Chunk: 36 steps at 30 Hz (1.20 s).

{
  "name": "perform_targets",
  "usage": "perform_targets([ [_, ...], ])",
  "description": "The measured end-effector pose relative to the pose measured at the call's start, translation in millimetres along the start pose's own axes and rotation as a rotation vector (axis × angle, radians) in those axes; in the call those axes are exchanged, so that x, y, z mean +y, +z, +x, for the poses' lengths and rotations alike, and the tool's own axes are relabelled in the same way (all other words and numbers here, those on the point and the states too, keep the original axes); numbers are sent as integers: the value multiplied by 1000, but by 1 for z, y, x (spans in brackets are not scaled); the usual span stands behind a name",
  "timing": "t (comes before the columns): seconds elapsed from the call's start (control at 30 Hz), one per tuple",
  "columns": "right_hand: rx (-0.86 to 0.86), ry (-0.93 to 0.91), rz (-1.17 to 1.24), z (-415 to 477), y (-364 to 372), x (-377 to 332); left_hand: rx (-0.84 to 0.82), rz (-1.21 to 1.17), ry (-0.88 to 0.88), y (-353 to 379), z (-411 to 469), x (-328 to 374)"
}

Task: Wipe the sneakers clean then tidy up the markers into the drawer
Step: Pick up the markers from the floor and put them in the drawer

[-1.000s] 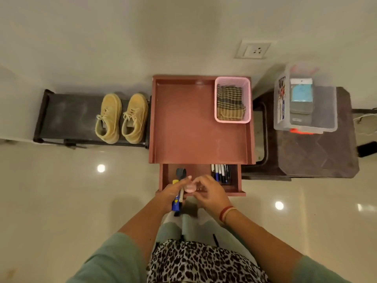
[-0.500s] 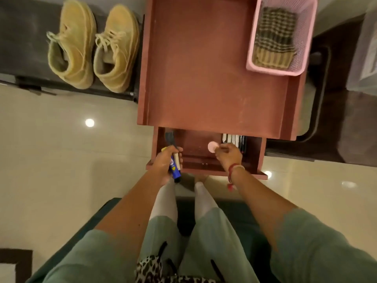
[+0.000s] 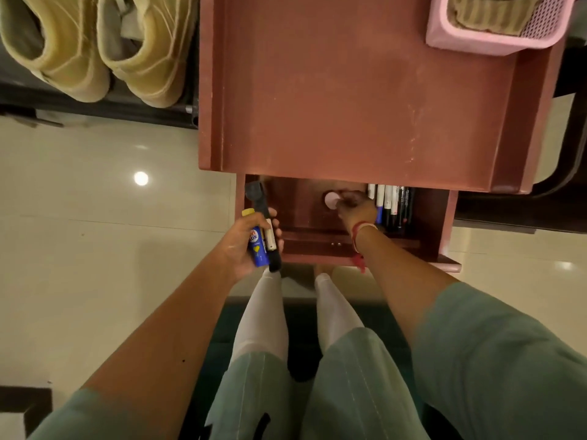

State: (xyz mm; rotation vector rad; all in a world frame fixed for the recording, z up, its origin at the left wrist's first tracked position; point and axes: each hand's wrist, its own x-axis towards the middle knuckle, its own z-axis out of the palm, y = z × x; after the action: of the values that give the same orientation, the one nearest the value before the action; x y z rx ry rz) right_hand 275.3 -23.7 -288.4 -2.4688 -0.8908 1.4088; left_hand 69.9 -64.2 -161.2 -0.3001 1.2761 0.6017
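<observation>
Markers (image 3: 391, 203) lie bunched at the right end of the drawer (image 3: 317, 257), long axes front to back, just beside the right hand (image 3: 354, 206), whose fingertips pinch a small pink disc (image 3: 331, 200) over the drawer's middle. At the drawer's left front corner the left hand (image 3: 246, 241) grips a black marker (image 3: 275, 258) and a glue stick (image 3: 256, 249), also lying front to back, with bare drawer floor just ahead.

The left hand (image 3: 246, 241) was turned palm inward, its fingers curled round a blue glue stick (image 3: 256, 249) and a black marker (image 3: 270, 239) held side by side, the bare forearm running back to a green sleeve (image 3: 104, 417). The right hand (image 3: 354, 206) reached further forward than the left, knuckles up, fingertips pinching a small pale round object (image 3: 331, 200), with a red thread band (image 3: 362, 227) on its wrist.
</observation>
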Motion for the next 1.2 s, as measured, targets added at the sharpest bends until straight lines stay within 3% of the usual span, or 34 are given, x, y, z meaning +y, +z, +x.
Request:
perform_targets([
  [0.2, 33, 25, -15, 6, 8, -9, 45, 115, 39, 1, 5, 6],
  [0.4, 108, -5, 134, -32, -6, -25, 14, 179, 65, 11, 5, 6],
  [0.6, -318, -227, 219, -111, -25, -24, 67, 301, 92, 22, 3, 0],
  [0.77, -369, -300, 233, -122, -22, -21, 76, 314, 114, 28, 8, -9],
  [1.0, -336, -211, 177, -122, -27, -26, 70, 467, 104, 38, 10, -8],
  [1.13, -360, 33, 364, -110, -39, -33, 85, 362, 56, 49, 12, -9],
  [1.2, -250, 145, 462, -90, -50, -34, 96, 303, 60, 50, 16, -12],
])
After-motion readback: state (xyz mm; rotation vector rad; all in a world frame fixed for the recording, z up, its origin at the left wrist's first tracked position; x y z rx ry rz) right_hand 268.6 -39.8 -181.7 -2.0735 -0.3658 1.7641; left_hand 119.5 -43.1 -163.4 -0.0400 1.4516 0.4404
